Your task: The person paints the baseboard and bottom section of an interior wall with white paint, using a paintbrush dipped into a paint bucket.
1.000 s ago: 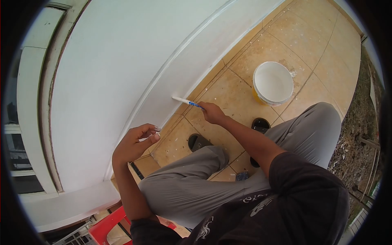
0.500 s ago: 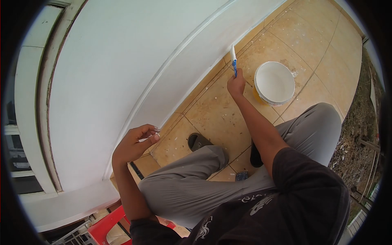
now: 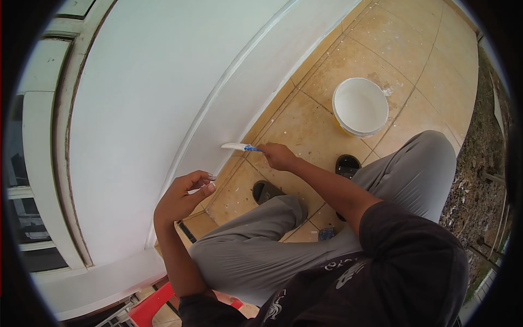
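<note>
My right hand (image 3: 278,156) is closed around the blue handle of a paintbrush (image 3: 235,146). The brush's white bristles are at the lower part of the white wall (image 3: 147,87), just above the tan skirting tiles. Close to the wall, my left hand (image 3: 182,197) is raised with its fingers bent and apart from the thumb; it holds nothing, and some fingertips have white marks. Right of the brush, a bucket (image 3: 360,106) with a white inside stands on the tiled floor (image 3: 305,128).
Dark sandals (image 3: 265,191) are on my feet. A red plastic object (image 3: 150,308) lies at the lower left, near a window frame (image 3: 41,163). Rough ground (image 3: 471,201) borders the tiles at the right. A small blue object (image 3: 326,234) is between my legs.
My right hand has moved left and down from beside the bucket, bringing the brush to the lower wall nearer my left hand. The brush now points left instead of up. My left hand has barely shifted.
</note>
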`<state>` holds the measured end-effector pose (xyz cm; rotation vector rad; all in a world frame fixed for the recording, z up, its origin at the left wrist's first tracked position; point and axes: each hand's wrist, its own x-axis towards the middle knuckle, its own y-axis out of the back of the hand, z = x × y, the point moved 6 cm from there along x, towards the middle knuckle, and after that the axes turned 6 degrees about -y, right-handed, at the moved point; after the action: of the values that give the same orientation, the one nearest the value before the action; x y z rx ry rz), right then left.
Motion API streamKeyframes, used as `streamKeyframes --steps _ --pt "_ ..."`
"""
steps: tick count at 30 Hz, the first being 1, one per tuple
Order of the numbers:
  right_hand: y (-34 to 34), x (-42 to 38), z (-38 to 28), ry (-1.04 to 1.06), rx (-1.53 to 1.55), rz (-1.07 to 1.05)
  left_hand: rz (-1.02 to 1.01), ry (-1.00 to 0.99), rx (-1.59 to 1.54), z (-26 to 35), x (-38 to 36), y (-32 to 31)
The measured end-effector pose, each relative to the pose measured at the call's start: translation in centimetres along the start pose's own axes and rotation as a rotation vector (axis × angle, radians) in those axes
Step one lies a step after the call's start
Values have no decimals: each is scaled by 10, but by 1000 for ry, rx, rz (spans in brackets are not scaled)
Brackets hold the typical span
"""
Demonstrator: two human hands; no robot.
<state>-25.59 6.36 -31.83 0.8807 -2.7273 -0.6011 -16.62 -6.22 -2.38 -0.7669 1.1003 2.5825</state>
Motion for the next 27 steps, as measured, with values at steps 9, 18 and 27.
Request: streamKeyframes --steps 9,18,27 --pt "218 55 57 -457 86 857 17 1 -36 -15 -9 1" --pt "57 15 -14 -40 113 471 -8 -31 5 -3 -2 2" --pt "109 35 14 -43 107 399 15 4 -55 -17 -6 -1"
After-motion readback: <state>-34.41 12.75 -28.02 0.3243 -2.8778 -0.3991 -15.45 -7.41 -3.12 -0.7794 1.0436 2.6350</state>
